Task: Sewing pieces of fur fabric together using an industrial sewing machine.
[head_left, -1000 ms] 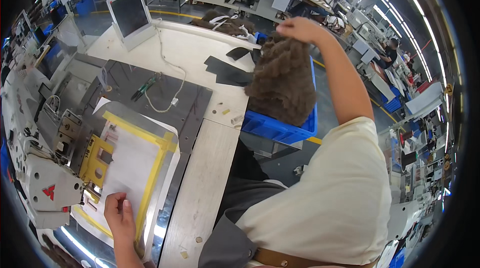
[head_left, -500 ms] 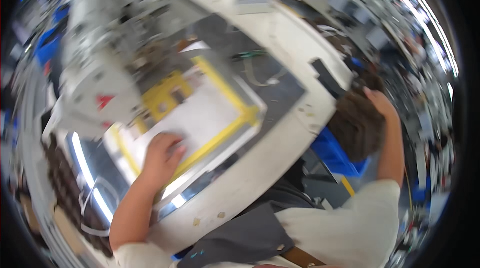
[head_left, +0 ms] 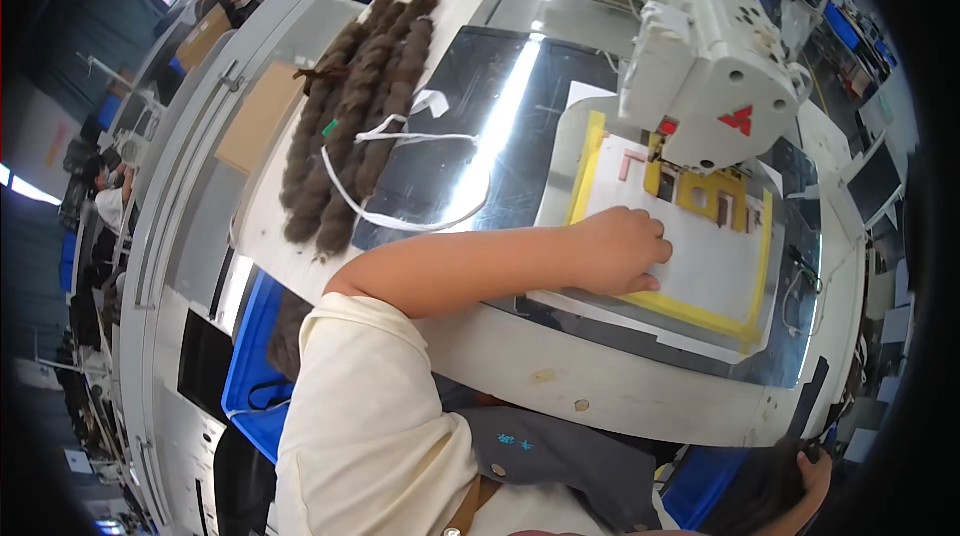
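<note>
My left hand (head_left: 625,251) rests, fingers curled, on a white sheet (head_left: 700,266) edged with yellow tape in a clamp frame (head_left: 555,201). Just above it are a yellow template (head_left: 700,194) and the white sewing machine head (head_left: 705,106). At the lower right, my right hand (head_left: 812,476) is closed on dark brown fur (head_left: 775,476) over a blue bin (head_left: 700,486). Several twisted brown fur strips (head_left: 355,116) lie left of the machine, with white cords (head_left: 420,216) across and beside them.
A blue bin (head_left: 250,356) holding brown fur stands at lower left, near a cardboard piece (head_left: 260,111). A monitor (head_left: 870,191) and green-handled tool (head_left: 800,266) are at right. Two other people (head_left: 210,6) (head_left: 108,196) work at stations on the left.
My view has swung left, bringing the fur strips into sight. My right hand has come down from atop the fur pile to its lower position. My left hand remains on the sheet.
</note>
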The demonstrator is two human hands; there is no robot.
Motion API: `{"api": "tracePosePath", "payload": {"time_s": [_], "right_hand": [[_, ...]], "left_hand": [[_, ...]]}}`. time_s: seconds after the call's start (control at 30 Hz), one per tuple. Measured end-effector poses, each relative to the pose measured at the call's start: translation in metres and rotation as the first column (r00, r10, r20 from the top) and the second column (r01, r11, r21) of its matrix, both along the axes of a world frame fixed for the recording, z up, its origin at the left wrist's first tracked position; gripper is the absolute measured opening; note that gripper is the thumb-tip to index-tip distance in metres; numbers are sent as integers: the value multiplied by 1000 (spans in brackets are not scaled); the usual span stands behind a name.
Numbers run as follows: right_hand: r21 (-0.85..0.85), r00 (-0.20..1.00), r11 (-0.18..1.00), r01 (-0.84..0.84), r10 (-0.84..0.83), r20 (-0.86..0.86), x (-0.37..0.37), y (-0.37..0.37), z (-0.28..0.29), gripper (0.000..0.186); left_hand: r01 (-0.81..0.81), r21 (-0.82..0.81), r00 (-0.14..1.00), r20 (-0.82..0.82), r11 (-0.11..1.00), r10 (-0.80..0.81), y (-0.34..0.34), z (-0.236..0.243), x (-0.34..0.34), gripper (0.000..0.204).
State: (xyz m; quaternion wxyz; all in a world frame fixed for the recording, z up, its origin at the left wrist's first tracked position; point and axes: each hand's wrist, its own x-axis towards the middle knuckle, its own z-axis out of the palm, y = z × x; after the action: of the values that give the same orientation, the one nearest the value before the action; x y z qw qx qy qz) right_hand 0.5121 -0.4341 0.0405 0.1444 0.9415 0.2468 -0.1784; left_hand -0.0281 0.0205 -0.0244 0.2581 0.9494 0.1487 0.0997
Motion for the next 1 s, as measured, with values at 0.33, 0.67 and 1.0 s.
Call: {"api": "tracePosePath", "payload": {"time_s": [0.33, 0.67, 1.0], "right_hand": [[553, 760, 676, -487, 640, -114, -130, 199, -22, 56], [606, 507, 438, -664, 859, -65, -224, 306, -41, 47], [851, 519, 392, -351, 837, -172, -233, 310, -75, 37]], "left_hand": [[-951, -20, 307, 32, 308, 951, -19, 27, -271, 22], [-953, 215, 44, -595, 212, 802, -172, -62, -418, 38], [-660, 260, 514, -527, 704, 677, -183, -94, -334, 68]]}}
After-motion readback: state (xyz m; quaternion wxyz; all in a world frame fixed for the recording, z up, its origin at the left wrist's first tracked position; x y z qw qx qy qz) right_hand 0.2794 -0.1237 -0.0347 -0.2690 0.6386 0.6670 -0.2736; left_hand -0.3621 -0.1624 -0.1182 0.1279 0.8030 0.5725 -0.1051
